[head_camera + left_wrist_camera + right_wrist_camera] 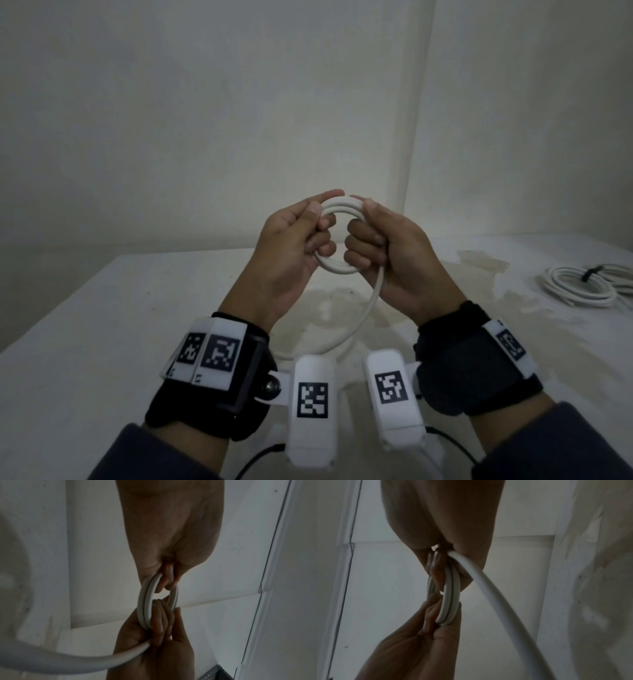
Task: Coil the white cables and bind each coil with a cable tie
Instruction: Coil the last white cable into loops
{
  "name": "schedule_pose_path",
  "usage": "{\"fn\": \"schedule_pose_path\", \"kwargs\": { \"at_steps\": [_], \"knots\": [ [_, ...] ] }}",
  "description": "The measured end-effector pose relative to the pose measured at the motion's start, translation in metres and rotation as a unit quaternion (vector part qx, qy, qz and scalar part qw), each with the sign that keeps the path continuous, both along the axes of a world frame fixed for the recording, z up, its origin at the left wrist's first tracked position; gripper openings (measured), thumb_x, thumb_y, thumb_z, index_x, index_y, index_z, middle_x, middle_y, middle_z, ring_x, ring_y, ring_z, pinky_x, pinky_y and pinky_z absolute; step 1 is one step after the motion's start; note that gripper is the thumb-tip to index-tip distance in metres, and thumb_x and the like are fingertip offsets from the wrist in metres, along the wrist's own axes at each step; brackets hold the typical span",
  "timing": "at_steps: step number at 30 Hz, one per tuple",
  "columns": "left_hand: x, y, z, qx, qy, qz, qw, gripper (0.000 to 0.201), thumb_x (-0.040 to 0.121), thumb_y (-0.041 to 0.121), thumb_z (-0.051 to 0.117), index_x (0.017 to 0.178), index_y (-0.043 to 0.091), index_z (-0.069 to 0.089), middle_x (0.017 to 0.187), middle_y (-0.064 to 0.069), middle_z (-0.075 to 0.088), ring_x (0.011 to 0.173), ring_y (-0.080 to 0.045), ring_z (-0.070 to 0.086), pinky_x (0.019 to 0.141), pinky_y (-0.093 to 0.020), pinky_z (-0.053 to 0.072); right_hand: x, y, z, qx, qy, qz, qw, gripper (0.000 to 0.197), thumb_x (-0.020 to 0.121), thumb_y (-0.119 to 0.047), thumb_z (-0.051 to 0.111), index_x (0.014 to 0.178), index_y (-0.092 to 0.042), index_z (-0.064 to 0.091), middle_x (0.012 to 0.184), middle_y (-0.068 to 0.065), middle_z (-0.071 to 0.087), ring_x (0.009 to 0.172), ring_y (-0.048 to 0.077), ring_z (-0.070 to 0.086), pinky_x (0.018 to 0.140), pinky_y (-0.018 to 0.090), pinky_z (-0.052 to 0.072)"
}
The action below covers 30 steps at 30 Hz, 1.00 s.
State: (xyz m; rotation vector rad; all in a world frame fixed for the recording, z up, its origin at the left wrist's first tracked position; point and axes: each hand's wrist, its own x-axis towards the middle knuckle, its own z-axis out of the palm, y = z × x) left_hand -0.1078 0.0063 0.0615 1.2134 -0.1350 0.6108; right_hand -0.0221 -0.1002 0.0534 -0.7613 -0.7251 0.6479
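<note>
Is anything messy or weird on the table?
Yes: the white table has brownish stains spreading from behind the hands toward the tied cable bundle, like dried spills. Nothing looks broken.

A bare, dim indoor corner, more a recording set-up than a lived-in room: plain off-white walls (pixel 239 102) meet behind a white, stained table (pixel 102 325). Both wrists wear black straps (pixel 479 370) carrying white camera units printed with square black-and-white markers (pixel 312 400). A bundled white cable (pixel 579 286) bound with a dark tie lies at the table's right.
</note>
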Motion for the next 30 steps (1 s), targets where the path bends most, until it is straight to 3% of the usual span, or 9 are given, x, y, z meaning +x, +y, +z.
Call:
{"fn": "schedule_pose_path", "kwargs": {
  "at_steps": [2,7,12,16,18,21,23,26,30],
  "knots": [
    [-0.001,-0.002,0.000,0.032,0.014,0.005,0.999,0.029,0.101,0.007,0.033,0.113,0.002,0.060,0.064,0.003,0.044,0.047,-0.004,0.029,0.052,-0.018,0.033,0.000,-0.001,-0.001,-0.027,-0.002,-0.008,1.000,0.033,0.101,-0.027,0.042,0.075,-0.013,0.058,0.047,-0.006,0.025,0.036,0.006,0.022,0.038,0.019,0.025],
    [0.000,-0.008,-0.003,0.111,0.056,0.049,0.991,0.030,0.102,0.009,0.035,0.117,0.005,0.061,0.065,0.005,0.048,0.051,-0.004,0.036,0.056,-0.020,0.039,-0.002,-0.002,0.001,-0.102,-0.024,-0.116,0.988,0.037,0.095,-0.035,0.055,0.067,-0.012,0.052,0.043,-0.006,0.023,0.035,0.008,0.020,0.035,0.020,0.022],
    [0.004,-0.014,-0.004,0.248,0.148,0.157,0.944,0.029,0.098,0.027,0.048,0.124,0.019,0.057,0.095,0.002,0.058,0.087,-0.010,0.057,0.082,-0.025,0.048,0.004,-0.002,-0.002,-0.068,0.018,-0.256,0.964,0.038,0.096,-0.031,0.056,0.065,-0.012,0.046,0.041,-0.006,0.026,0.033,0.008,0.021,0.035,0.019,0.021],
    [-0.005,-0.014,0.003,0.190,0.188,0.049,0.962,0.025,0.098,0.026,0.048,0.091,0.008,0.064,0.065,-0.001,0.059,0.047,-0.009,0.048,0.044,-0.017,0.037,0.011,-0.006,0.001,-0.012,0.102,-0.331,0.938,0.040,0.097,-0.032,0.055,0.063,-0.012,0.045,0.038,-0.008,0.030,0.032,0.007,0.022,0.033,0.018,0.022],
    [-0.011,-0.013,0.004,0.261,0.275,-0.034,0.925,0.042,0.099,0.036,0.044,0.084,0.005,0.069,0.061,-0.003,0.064,0.042,-0.009,0.047,0.041,-0.015,0.034,0.011,-0.008,0.003,0.006,0.129,-0.347,0.929,0.041,0.097,-0.034,0.053,0.063,-0.013,0.044,0.039,-0.008,0.027,0.032,0.007,0.022,0.034,0.019,0.023],
    [-0.012,-0.012,-0.001,0.327,0.402,-0.073,0.852,0.061,0.097,0.052,0.036,0.095,0.001,0.070,0.078,-0.009,0.075,0.053,-0.009,0.061,0.049,-0.014,0.043,0.011,-0.009,0.004,0.037,0.160,-0.344,0.924,0.041,0.098,-0.036,0.052,0.064,-0.014,0.043,0.039,-0.007,0.025,0.033,0.008,0.022,0.035,0.019,0.025],
    [-0.008,-0.009,-0.007,0.252,0.401,-0.025,0.880,0.055,0.099,0.047,0.037,0.103,-0.001,0.064,0.086,-0.012,0.075,0.060,-0.014,0.068,0.052,-0.015,0.049,0.010,-0.009,0.004,0.052,0.172,-0.332,0.926,0.041,0.098,-0.036,0.051,0.065,-0.014,0.043,0.038,-0.008,0.025,0.032,0.008,0.022,0.034,0.019,0.026],
    [-0.001,-0.005,-0.011,0.073,0.271,0.045,0.959,0.032,0.103,0.025,0.039,0.095,0.000,0.058,0.080,-0.012,0.073,0.061,-0.017,0.069,0.056,-0.018,0.055,0.008,-0.005,0.002,0.058,0.173,-0.311,0.933,0.040,0.098,-0.036,0.050,0.066,-0.014,0.042,0.038,-0.007,0.025,0.032,0.008,0.023,0.034,0.019,0.027],
    [0.002,0.001,-0.007,0.081,0.179,0.115,0.974,0.030,0.102,0.019,0.040,0.080,0.007,0.056,0.068,-0.002,0.073,0.057,-0.009,0.067,0.058,-0.016,0.054,0.011,-0.005,0.002,0.070,0.189,-0.268,0.942,0.039,0.098,-0.036,0.050,0.068,-0.013,0.043,0.039,-0.006,0.024,0.034,0.009,0.022,0.036,0.019,0.029]
  ]
}}
